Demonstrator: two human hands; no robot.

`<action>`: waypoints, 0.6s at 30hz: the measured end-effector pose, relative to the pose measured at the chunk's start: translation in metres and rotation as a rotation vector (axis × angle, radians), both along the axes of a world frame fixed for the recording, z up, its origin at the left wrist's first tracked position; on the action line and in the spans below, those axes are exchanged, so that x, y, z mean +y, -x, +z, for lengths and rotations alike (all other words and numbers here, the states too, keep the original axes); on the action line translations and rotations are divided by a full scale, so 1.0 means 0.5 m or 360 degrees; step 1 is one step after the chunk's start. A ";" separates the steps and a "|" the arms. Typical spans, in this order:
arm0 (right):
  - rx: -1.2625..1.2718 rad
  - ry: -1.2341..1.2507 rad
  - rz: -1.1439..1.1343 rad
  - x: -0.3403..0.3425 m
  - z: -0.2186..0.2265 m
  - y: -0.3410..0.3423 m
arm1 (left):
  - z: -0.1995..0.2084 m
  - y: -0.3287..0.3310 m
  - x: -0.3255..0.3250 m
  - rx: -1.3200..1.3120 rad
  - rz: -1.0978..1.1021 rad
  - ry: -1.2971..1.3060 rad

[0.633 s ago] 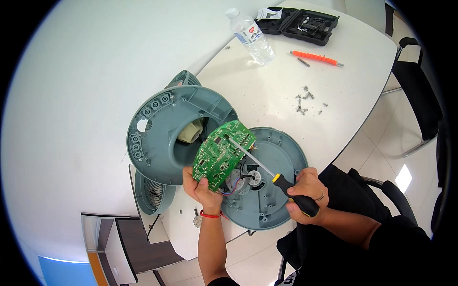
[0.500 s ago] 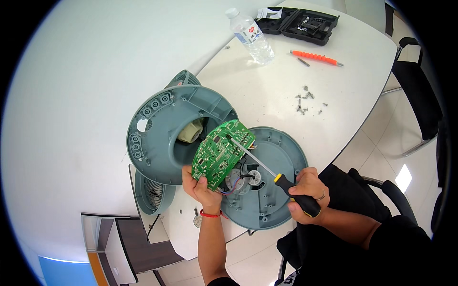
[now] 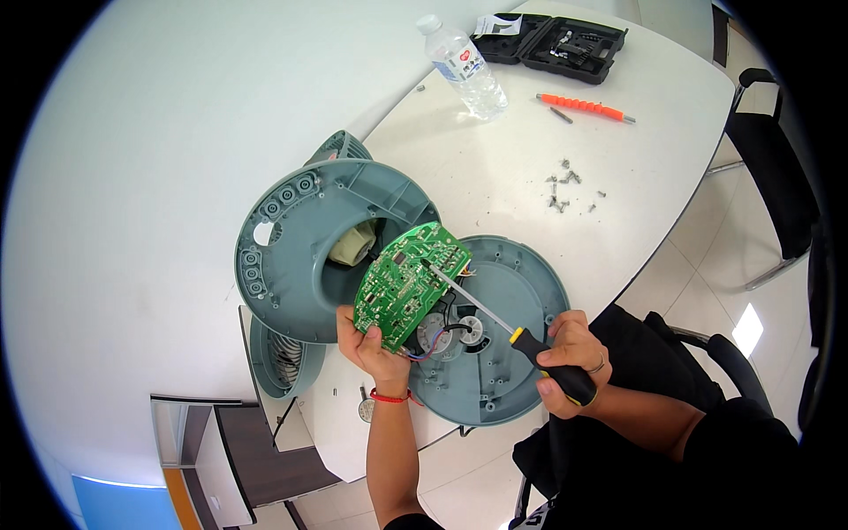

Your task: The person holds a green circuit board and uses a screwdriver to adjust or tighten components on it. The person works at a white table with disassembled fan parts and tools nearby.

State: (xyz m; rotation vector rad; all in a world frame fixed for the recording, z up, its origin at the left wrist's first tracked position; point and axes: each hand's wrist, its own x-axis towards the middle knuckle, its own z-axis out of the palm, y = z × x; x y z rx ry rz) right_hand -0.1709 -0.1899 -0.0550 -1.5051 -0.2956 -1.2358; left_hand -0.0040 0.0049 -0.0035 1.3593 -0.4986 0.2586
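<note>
My left hand (image 3: 373, 353) grips a green circuit board (image 3: 389, 296) by its lower edge, solder side facing up. In my right hand (image 3: 572, 364) is a screwdriver (image 3: 530, 344) with a black and yellow handle; its tip points at or touches the board's upper part. Beneath the board lies a round grey-green base (image 3: 521, 291) with a motor-like part (image 3: 435, 336) and wires at its middle. Left of it a larger grey-green housing (image 3: 300, 221) leans tilted, its inside showing a beige part (image 3: 353, 245). Wires run under the board, partly hidden.
Several loose screws (image 3: 565, 177) lie on the white table (image 3: 495, 168). Farther off are an orange flexible shaft (image 3: 586, 108), a small bit (image 3: 562, 115), a water bottle (image 3: 468, 71) and an open black tool case (image 3: 574, 49). A black chair (image 3: 768, 177) stands at the right.
The screwdriver tip has shifted very slightly over the board, and my right hand has moved a little with it. The board has tilted slightly; the rest looks the same.
</note>
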 end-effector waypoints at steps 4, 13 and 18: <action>-0.0030 -0.0016 -0.0002 0.001 0.001 -0.002 | 0.004 0.001 -0.004 0.0017 -0.0014 0.0018; -0.0058 -0.0020 0.0036 -0.002 -0.002 -0.002 | 0.004 -0.003 -0.005 0.0031 0.0013 0.0007; -0.0067 -0.0014 0.0036 -0.001 -0.003 -0.003 | 0.005 -0.002 -0.004 0.0009 0.0049 -0.0048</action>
